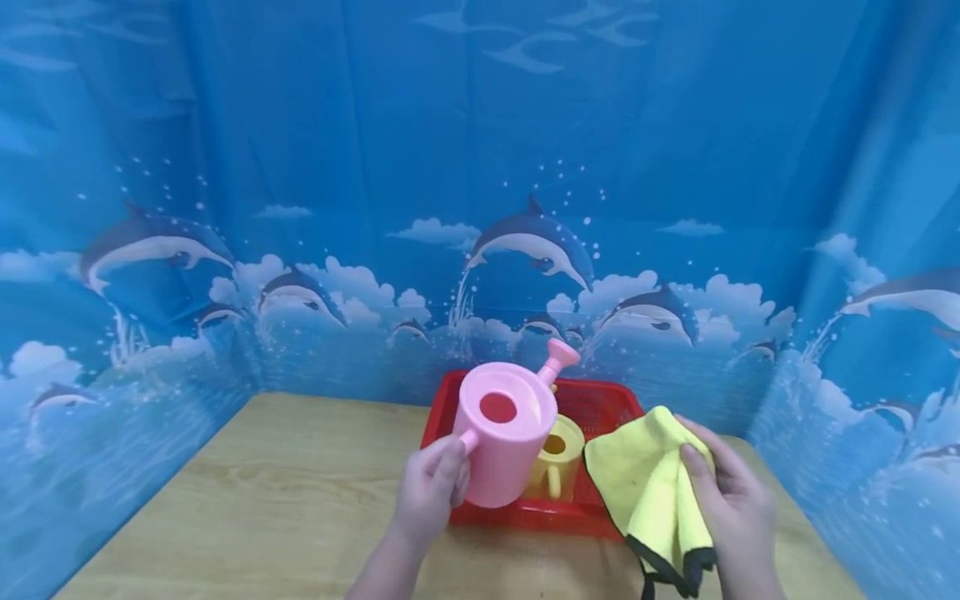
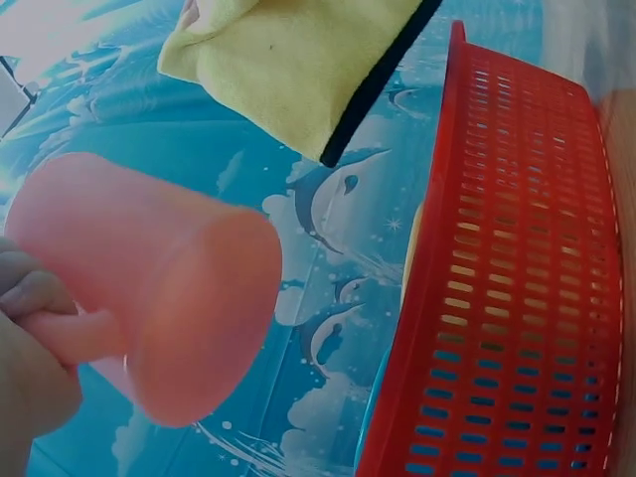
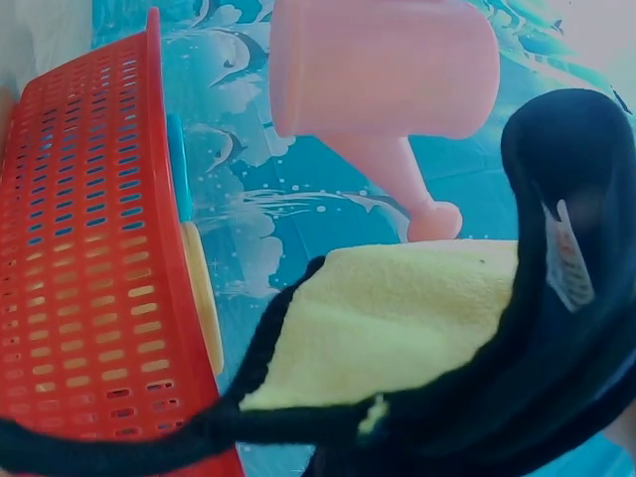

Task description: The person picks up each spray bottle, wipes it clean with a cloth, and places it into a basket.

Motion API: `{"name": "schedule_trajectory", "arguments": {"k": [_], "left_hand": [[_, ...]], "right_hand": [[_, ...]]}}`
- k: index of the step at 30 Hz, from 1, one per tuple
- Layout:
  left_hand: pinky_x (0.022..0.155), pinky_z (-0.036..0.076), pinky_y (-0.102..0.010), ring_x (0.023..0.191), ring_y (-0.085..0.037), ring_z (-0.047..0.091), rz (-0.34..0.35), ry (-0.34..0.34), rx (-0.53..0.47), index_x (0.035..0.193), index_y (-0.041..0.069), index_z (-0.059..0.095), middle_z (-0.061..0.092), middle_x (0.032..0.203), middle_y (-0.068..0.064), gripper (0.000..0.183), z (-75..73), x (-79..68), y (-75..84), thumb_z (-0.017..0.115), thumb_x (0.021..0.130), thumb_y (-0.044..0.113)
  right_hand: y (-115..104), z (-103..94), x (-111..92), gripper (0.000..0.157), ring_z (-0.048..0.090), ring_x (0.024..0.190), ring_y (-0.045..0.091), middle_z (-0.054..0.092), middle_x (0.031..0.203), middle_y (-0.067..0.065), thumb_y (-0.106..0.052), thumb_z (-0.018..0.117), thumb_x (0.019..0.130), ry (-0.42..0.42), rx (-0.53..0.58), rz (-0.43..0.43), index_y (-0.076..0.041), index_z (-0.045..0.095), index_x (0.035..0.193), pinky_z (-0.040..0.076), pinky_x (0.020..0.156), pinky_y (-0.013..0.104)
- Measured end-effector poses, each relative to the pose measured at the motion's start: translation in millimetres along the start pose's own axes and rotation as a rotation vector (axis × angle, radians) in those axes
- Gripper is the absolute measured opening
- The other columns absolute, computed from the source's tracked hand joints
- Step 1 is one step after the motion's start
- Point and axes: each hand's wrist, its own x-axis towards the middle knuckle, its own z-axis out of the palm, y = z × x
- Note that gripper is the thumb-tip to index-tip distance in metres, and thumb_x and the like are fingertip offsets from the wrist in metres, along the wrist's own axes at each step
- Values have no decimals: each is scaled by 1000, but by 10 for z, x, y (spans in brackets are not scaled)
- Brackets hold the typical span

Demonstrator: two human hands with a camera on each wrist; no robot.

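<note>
My left hand (image 1: 431, 487) grips the handle of a pink watering can (image 1: 501, 467), raised over the red basket's left part with its spout pointing to the back right. The left wrist view shows the fingers (image 2: 35, 288) curled round that handle and the can's plain base. In my right hand (image 1: 731, 508) a yellow cloth (image 1: 645, 475) with black edging is pinched between thumb and fingers, hanging down right of the can. In the right wrist view the cloth (image 3: 397, 328) and its black edging fill the lower part, covering the hand. Can and cloth are apart in the head view.
A red perforated basket (image 1: 622, 404) stands on the wooden table (image 1: 315, 475). Inside it is a yellow watering can (image 1: 566, 442), partly behind the pink one. Something blue (image 3: 179, 164) shows at the basket's rim. A blue dolphin-print curtain (image 1: 375, 167) encloses the table's back and sides.
</note>
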Motion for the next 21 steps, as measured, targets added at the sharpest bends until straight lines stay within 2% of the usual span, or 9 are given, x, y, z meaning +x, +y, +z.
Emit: {"name": "schedule_trajectory", "arguments": {"k": [1,4,7,10,13,17,21], "left_hand": [[38,34,-26,42,-10,37,42,8,48,63,2,39,37,49,-9,30,6,-7,-9,43,92,4],[41,38,-21,46,-8,40,170,39,211,63,7,41,39,48,-4,27,20,-18,-32,49,86,-3],[44,38,-15,48,-3,39,289,54,357,64,11,42,41,49,0,26,18,-18,-60,58,81,-1],[47,36,-9,47,1,37,417,27,490,65,13,44,42,49,3,25,13,-6,-78,63,79,6],[47,31,-5,46,3,34,547,-4,626,65,15,43,41,49,6,27,15,7,-94,63,82,17],[46,26,-3,44,4,30,657,-32,761,64,17,41,38,49,9,30,30,8,-88,58,86,28],[46,24,-2,43,5,30,687,-66,824,64,18,42,39,49,10,31,45,1,-75,56,87,32]], "right_hand": [[-1,-11,-5,29,60,69,9,65,100,-6,-8,55,89,4,-8,0,-3,57,118,49,56,18],[12,-35,4,29,60,70,9,65,102,-5,-2,53,89,5,14,-77,2,56,118,49,57,17],[16,-52,18,29,60,75,9,64,107,-2,2,52,88,14,53,-133,7,54,117,49,60,16],[-3,-61,26,30,61,80,10,64,109,-2,-1,53,88,49,64,-102,5,55,117,49,62,15],[-21,-63,31,30,62,80,11,65,107,-4,-6,55,88,90,64,-38,2,56,117,50,61,16],[-31,-63,34,30,63,78,12,66,103,-5,-7,57,88,120,74,-18,2,57,116,50,59,17],[-26,-66,35,31,63,75,12,67,102,-4,-8,58,87,137,106,1,2,57,116,50,58,17]]}}
